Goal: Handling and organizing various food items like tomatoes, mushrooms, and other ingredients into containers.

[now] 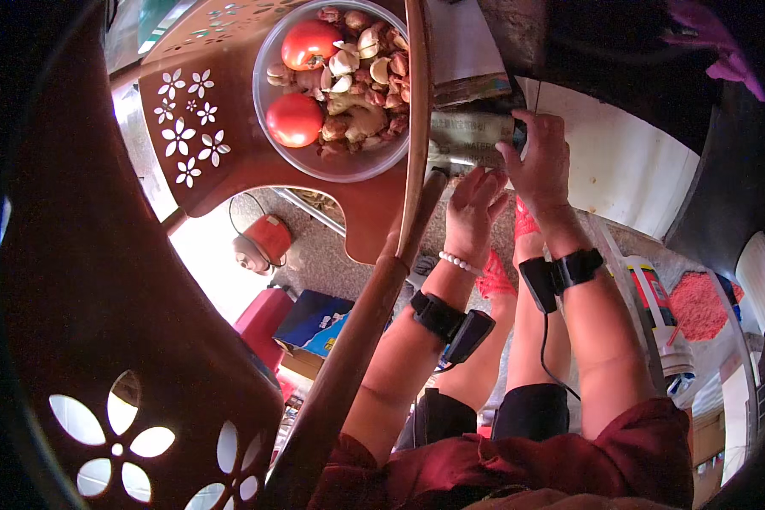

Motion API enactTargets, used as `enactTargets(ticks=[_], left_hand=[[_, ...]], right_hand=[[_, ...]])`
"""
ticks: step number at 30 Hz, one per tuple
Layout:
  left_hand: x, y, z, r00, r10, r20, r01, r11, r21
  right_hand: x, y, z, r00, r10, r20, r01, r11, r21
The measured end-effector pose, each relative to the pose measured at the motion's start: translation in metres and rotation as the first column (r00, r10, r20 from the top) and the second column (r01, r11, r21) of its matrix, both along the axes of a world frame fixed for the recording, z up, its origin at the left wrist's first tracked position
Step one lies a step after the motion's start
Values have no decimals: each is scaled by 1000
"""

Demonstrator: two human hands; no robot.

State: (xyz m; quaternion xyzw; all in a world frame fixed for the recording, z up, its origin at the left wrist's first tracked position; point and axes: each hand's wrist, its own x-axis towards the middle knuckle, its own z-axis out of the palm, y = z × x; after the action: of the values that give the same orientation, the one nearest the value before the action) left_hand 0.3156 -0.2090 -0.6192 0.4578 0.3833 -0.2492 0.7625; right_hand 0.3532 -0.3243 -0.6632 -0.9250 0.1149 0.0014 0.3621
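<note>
At the upper left of the frame a brown plastic chair (187, 127) with flower cut-outs carries a clear bowl (272, 127) of tomatoes, garlic and shallots, well left of the hands. Moving right, the left hand (472, 212) sits near the centre, fingers spread and loose, its grip released and closed on nothing; its fingertips point up toward the dull metal block (472, 127) just above it, close to touching the lower edge, though contact cannot be told. The block lies in the upper middle with its long axis running left to right, its left end tucked against the chair's rim. Further right, the right hand (540, 153) is on the block's right end, fingers curled over it in a grasping grip. So the right hand is the one already at the block; the left waits just beneath. Below them, red sandals show on the speckled floor (331, 255).
</note>
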Motion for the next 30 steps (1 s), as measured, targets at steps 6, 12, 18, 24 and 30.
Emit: enactTargets(ticks=[6,12,18,24,30], left_hand=[[5,-4,-4,998,65,9,-65,998,-6],[1,-13,-2,997,15,72,-25,989,147],[6,-17,8,609,-789,79,213,259,942],[9,-27,3,298,-908,-293,318,-195,928],[10,-11,-20,319,-942,-109,222,-38,974]], right_hand=[[16,0,-4,994,-93,50,92,995,34],[56,-16,-20,975,-163,-153,193,959,209],[89,-12,-13,983,-92,-162,131,960,249],[111,-22,-21,954,-13,-301,113,941,317],[120,-14,-29,924,35,-381,94,944,315]])
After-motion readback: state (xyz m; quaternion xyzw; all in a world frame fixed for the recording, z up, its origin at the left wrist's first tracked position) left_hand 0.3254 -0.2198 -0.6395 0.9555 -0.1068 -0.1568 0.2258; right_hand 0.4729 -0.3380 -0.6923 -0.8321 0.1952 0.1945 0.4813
